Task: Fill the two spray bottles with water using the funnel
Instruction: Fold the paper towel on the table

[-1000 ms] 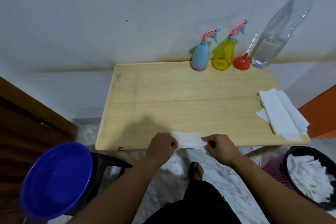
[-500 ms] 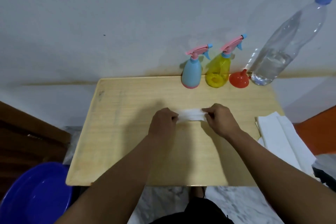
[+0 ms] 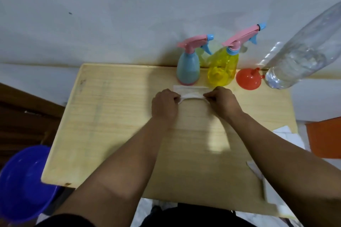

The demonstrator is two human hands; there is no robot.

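A blue spray bottle (image 3: pixel 188 68) and a yellow spray bottle (image 3: pixel 224 68), both with pink trigger heads, stand at the back edge of the wooden table (image 3: pixel 114 125). An orange funnel (image 3: pixel 248 79) lies mouth-down to their right. A large clear water bottle (image 3: pixel 302 59) with some water stands further right. My left hand (image 3: pixel 165 104) and my right hand (image 3: pixel 222 100) each pinch one end of a folded white paper towel (image 3: pixel 191 92) that lies on the table just in front of the spray bottles.
A blue plastic basin (image 3: pixel 22 182) sits low at the left, beside the table. More white paper towels (image 3: pixel 287 136) lie at the table's right edge. An orange surface (image 3: pixel 326 138) is at the far right. A white wall rises behind the table.
Both hands have carried the paper towel from the table's near edge across to the back, up to the spray bottles. The camera has moved forward and closer.
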